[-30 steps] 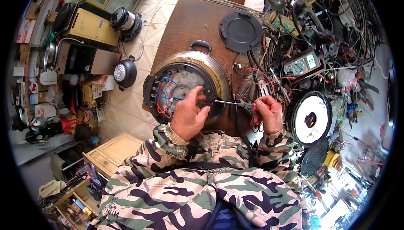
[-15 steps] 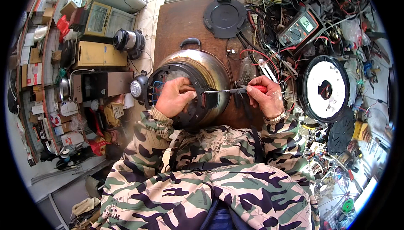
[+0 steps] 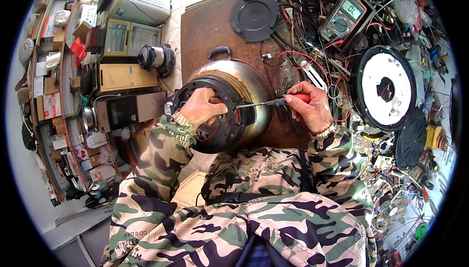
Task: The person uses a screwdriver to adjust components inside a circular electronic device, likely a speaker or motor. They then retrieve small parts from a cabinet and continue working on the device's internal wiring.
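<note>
A tarnished steel pot [image 3: 259, 91] with a handle lies on the brown tabletop [image 3: 205, 32], its black base [image 3: 220, 130] exposed, with red and blue wires. My left hand [image 3: 198, 106] is closed on the base, fingers curled inward; what they grip is hidden. My right hand [image 3: 312, 108] is closed on a red-handled screwdriver [image 3: 259, 104]; its shaft runs leftward to the right side of the base, where its tip meets a dark fitting.
Behind the pot lies a black round plate [image 3: 253, 17]. Rightward are a multimeter [image 3: 344, 18], tangled leads, a white-faced ring part [image 3: 383, 89] and a dark disc [image 3: 410, 140]. Left are stacked appliances [image 3: 117, 76], a small cooker [image 3: 154, 57] and crowded shelves [image 3: 49, 106].
Since a second ago my left fingers have curled in toward the base and my right hand has risen with the screwdriver. The whole view has shifted as my head moved.
</note>
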### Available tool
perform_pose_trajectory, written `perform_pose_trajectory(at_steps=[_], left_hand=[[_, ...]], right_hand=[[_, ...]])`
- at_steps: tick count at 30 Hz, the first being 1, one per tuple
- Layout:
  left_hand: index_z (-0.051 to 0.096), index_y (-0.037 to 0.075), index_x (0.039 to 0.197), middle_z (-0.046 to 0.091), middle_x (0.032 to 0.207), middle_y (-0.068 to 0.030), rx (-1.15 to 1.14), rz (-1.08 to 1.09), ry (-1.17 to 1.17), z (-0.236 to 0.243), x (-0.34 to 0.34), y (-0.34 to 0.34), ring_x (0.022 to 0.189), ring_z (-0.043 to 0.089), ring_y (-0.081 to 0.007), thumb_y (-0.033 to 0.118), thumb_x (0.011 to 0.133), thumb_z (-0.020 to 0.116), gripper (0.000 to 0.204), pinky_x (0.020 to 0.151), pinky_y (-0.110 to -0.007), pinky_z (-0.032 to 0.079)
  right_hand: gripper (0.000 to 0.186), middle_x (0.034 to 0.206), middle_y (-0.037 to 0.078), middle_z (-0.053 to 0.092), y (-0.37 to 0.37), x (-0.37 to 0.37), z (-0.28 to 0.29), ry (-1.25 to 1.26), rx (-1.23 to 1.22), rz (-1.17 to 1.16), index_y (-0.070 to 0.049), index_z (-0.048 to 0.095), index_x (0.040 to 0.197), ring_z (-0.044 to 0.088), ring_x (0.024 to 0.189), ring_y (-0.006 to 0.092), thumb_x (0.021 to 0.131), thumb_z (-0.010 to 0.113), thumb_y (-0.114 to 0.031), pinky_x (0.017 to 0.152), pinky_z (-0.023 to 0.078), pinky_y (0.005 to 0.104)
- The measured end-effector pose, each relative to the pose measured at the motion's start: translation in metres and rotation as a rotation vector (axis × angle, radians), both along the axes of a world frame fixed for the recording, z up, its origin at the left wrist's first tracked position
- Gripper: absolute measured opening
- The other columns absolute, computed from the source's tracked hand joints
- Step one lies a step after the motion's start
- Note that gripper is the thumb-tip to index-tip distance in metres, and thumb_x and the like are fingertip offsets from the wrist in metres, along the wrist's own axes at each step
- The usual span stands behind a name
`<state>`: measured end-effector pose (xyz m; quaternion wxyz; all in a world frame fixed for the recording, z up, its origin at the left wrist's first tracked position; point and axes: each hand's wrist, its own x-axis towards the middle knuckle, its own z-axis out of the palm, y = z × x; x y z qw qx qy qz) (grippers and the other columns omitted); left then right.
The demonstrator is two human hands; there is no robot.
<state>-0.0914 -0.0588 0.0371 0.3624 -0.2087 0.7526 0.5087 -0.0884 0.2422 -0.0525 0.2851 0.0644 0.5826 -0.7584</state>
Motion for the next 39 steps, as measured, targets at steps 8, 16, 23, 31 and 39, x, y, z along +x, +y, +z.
perform_pose_trajectory(at_steps=[8, 16, 23, 31, 39], left_hand=[[0.061, -0.01, 0.093, 0.066, 0.072, -0.0089, -0.05, -0.101, 0.095, -0.013, -0.002, 0.002, 0.047, 0.055, -0.0116, -0.001, 0.081, 0.068, 0.016, 0.041, -0.027, 0.043], [0.058, -0.01, 0.095, 0.069, 0.074, -0.0115, -0.099, -0.162, 0.133, -0.008, 0.001, -0.001, 0.047, 0.057, -0.0123, -0.001, 0.082, 0.069, 0.019, 0.04, -0.027, 0.044], [0.059, -0.009, 0.096, 0.069, 0.077, -0.0115, -0.042, -0.184, 0.09, -0.008, -0.002, -0.007, 0.048, 0.058, -0.0124, -0.001, 0.084, 0.071, 0.019, 0.04, -0.027, 0.045], [0.063, -0.009, 0.099, 0.071, 0.08, -0.0109, -0.028, -0.128, 0.095, -0.005, 0.0, -0.001, 0.049, 0.056, -0.0109, -0.003, 0.082, 0.067, 0.018, 0.041, -0.026, 0.043], [0.062, -0.009, 0.096, 0.069, 0.077, -0.0091, -0.041, -0.14, 0.131, -0.006, 0.003, -0.002, 0.049, 0.056, -0.0108, -0.002, 0.082, 0.067, 0.016, 0.042, -0.027, 0.043]], right_hand=[[0.021, 0.071, -0.001, 0.061, 0.002, 0.003, -0.005, -0.032, 0.013, 0.006, -0.001, 0.063, 0.103, 0.055, 0.056, 0.0059, 0.095, 0.073, -0.017, 0.048, 0.042, 0.021], [0.023, 0.071, -0.001, 0.061, 0.002, 0.002, -0.002, -0.03, 0.002, 0.02, 0.0, 0.063, 0.103, 0.055, 0.056, 0.0058, 0.096, 0.073, -0.019, 0.048, 0.043, 0.0213], [0.023, 0.07, -0.001, 0.059, 0.007, -0.003, 0.001, -0.092, -0.018, 0.099, -0.001, 0.062, 0.1, 0.053, 0.053, 0.0057, 0.096, 0.073, -0.02, 0.047, 0.041, 0.0217], [0.017, 0.071, -0.002, 0.061, 0.008, -0.004, 0.0, -0.026, -0.012, 0.091, -0.002, 0.064, 0.1, 0.053, 0.055, 0.0053, 0.093, 0.075, -0.014, 0.049, 0.041, 0.0216], [0.018, 0.078, -0.001, 0.066, 0.006, -0.007, -0.007, 0.084, -0.055, 0.038, -0.002, 0.066, 0.1, 0.056, 0.063, 0.0038, 0.088, 0.079, -0.005, 0.054, 0.045, 0.0208]])
